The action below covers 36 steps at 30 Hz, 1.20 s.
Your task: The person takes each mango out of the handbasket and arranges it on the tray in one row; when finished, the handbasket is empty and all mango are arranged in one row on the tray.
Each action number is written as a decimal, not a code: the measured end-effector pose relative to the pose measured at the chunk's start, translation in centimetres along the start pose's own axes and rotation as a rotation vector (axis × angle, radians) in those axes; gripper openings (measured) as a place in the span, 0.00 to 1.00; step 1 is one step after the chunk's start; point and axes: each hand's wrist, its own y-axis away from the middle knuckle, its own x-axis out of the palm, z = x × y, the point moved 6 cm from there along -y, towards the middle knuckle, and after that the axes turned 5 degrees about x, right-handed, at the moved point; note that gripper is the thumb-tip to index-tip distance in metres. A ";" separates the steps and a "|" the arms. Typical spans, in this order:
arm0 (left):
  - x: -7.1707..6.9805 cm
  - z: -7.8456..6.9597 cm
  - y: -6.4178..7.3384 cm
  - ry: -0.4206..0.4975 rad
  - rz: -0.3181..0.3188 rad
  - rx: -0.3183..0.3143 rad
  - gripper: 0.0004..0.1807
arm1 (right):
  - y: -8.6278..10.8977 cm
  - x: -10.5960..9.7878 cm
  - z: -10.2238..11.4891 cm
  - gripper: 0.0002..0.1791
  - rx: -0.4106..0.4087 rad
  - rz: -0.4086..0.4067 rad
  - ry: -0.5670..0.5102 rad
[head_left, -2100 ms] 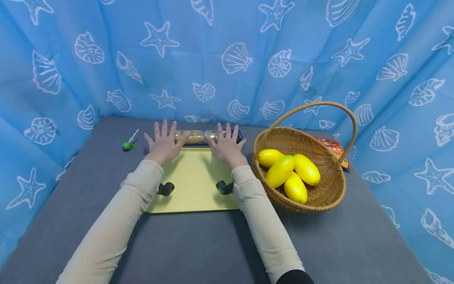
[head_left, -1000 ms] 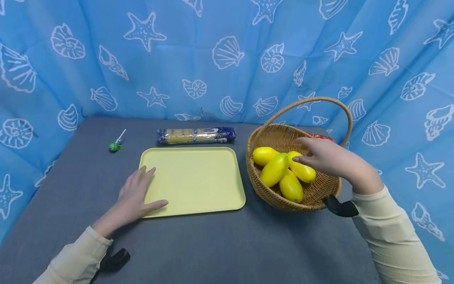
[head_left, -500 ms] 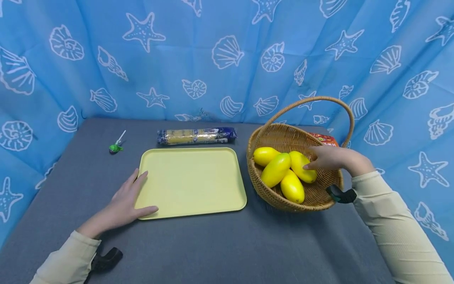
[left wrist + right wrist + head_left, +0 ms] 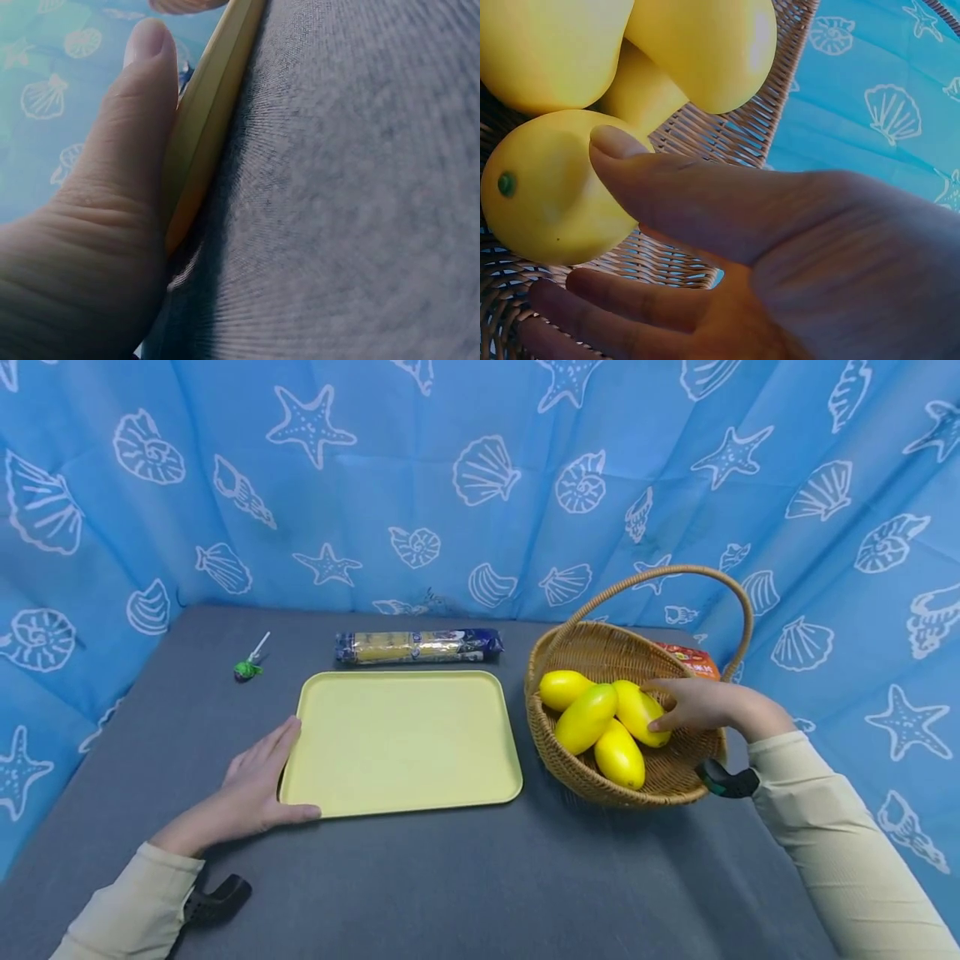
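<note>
Right hand has dipped into the woven basket, grasping a smooth oval fruit; unclenched left hand touches the tray.

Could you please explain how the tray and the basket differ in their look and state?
The tray is shallow, smooth and pale yellow, whereas the basket is deep, brown and woven. The basket has a tall arched handle; the tray shows none. The left hand is at the tray's near left corner, while the basket holds four yellow fruits. Both are on the grey table.

A blue seashell-print curtain surrounds a grey table.
</note>
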 end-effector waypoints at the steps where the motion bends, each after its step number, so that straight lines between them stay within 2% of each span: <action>1: 0.0 0.0 0.0 -0.001 -0.004 0.000 0.69 | 0.1 0.1 0.0 0.45 0.004 0.002 -0.001; 13: 0.2 0.1 0.0 -0.015 -0.045 -0.022 0.67 | -0.3 0.4 0.2 0.44 -0.003 -0.014 0.034; 21: 0.2 0.0 0.1 -0.021 -0.040 -0.027 0.68 | -0.3 0.4 0.3 0.44 -0.025 -0.022 0.049; 28: 0.3 0.0 0.1 -0.033 -0.040 -0.032 0.68 | -0.4 0.3 0.4 0.44 0.004 -0.016 0.027; 36: 0.4 0.1 0.1 -0.037 -0.040 -0.038 0.67 | -0.4 -0.2 0.8 0.44 0.014 -0.079 0.038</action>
